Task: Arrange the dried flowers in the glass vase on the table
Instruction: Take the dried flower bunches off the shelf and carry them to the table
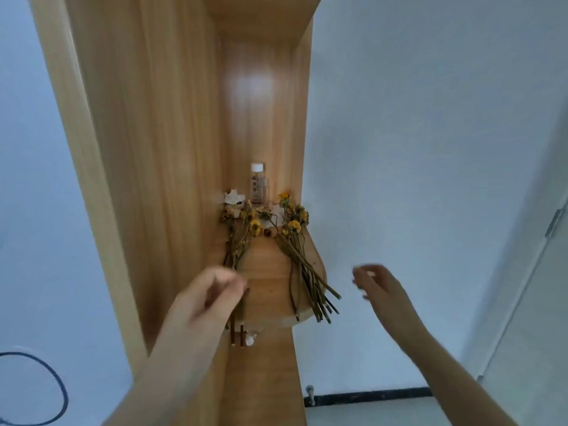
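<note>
So far no flower stands in a vase: the dried flowers (295, 241) lie flat on the counter (270, 272) in two bunches, in front of a clear bottle (257, 184) with a white cap. The left hand (212, 298) curls over the left bunch (242, 232) at its stems, too blurry to tell if it grips them, and the right hand (379, 285) hangs loose in the air, holding nothing. I think nearly all the work is left.

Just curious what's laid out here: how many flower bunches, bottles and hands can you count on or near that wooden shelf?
Bunches of dried yellow flowers: 2
Clear bottle with white cap: 1
Bare hands, left hand and right hand: 2
Total: 5
</note>
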A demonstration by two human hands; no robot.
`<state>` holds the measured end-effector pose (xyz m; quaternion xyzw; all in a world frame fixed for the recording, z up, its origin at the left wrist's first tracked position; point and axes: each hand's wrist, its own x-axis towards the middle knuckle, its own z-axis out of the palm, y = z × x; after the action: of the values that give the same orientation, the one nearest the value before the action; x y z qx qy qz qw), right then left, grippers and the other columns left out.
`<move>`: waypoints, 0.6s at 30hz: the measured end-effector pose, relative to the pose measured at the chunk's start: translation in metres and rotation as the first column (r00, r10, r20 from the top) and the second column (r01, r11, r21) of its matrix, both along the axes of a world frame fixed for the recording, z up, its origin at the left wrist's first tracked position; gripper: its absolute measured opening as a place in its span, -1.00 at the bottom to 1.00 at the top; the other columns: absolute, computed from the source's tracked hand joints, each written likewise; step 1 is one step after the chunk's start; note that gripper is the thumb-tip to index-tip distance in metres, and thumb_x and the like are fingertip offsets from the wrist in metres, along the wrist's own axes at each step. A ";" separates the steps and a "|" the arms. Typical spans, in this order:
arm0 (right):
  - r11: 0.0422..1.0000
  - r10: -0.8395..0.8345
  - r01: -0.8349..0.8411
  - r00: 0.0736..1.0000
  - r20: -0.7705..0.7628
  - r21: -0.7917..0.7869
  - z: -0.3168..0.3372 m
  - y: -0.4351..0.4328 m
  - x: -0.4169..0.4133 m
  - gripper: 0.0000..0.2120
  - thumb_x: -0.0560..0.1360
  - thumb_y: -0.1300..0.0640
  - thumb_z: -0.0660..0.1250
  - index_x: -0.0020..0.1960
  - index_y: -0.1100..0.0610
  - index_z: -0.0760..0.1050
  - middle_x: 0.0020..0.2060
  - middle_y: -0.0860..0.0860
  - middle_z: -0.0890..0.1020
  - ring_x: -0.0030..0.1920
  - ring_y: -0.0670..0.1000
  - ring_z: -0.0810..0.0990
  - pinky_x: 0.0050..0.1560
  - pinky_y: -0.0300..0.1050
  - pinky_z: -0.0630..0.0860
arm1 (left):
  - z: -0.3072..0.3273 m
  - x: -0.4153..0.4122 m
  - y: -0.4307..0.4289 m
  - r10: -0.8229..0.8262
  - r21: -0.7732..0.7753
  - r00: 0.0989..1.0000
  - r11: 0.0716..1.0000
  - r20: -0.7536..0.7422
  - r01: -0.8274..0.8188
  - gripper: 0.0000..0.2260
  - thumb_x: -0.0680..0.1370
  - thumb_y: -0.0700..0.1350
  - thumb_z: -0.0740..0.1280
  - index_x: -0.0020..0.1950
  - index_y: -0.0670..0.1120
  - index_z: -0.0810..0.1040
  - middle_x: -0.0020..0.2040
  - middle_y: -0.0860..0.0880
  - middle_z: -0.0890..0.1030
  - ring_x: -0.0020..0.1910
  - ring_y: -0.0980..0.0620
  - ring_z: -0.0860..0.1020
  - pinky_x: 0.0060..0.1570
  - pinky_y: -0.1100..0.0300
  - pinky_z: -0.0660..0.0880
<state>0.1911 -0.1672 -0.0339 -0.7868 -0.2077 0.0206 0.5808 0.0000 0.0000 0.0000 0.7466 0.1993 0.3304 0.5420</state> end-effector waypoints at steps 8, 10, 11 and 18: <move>0.933 0.148 -0.135 0.989 0.014 -0.334 0.048 0.089 0.036 -0.48 0.50 -0.17 0.25 0.17 0.28 0.43 0.00 0.16 0.56 -0.02 0.08 0.53 -0.13 -0.13 0.39 | 0.017 0.121 0.034 0.341 0.409 0.818 0.901 -0.463 -0.143 -0.43 0.50 0.11 0.25 0.40 -0.15 0.19 0.39 -0.17 0.23 0.38 -0.17 0.15 0.31 -0.04 0.20; 0.901 0.165 -0.150 0.986 0.002 -0.407 0.045 0.103 0.044 -0.60 0.48 -0.20 0.27 -0.13 0.17 0.45 -0.21 0.07 0.50 -0.16 0.04 0.49 -0.27 -0.18 0.35 | 0.010 0.136 0.043 0.403 0.465 0.736 0.875 -0.545 -0.135 -0.36 0.50 0.13 0.25 0.43 -0.19 0.11 0.43 -0.20 0.17 0.41 -0.19 0.11 0.34 -0.06 0.18; 0.882 0.173 -0.156 0.985 -0.001 -0.445 0.043 0.110 0.047 -0.59 0.46 -0.22 0.28 -0.23 0.14 0.40 -0.27 0.04 0.48 -0.17 0.05 0.50 -0.27 -0.16 0.37 | 0.007 0.141 0.048 0.421 0.477 0.698 0.869 -0.579 -0.129 -0.34 0.51 0.13 0.25 0.43 -0.20 0.08 0.44 -0.20 0.15 0.42 -0.20 0.11 0.34 -0.06 0.18; 0.740 0.165 -0.071 0.983 0.077 -0.669 0.025 0.134 0.064 -0.44 0.40 -0.15 0.35 0.26 0.15 0.37 0.21 0.17 0.47 0.23 0.22 0.41 0.20 0.05 0.39 | -0.016 0.155 0.069 0.495 0.552 0.479 0.834 -0.725 -0.026 -0.36 0.53 0.04 0.25 0.46 -0.24 0.07 0.45 -0.21 0.20 0.40 -0.19 0.18 0.31 -0.06 0.22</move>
<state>0.2554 -0.0337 -0.0088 -0.9265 -0.2740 0.0780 0.2460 0.1555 0.0695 -0.0163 0.8759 0.4658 0.0437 0.1182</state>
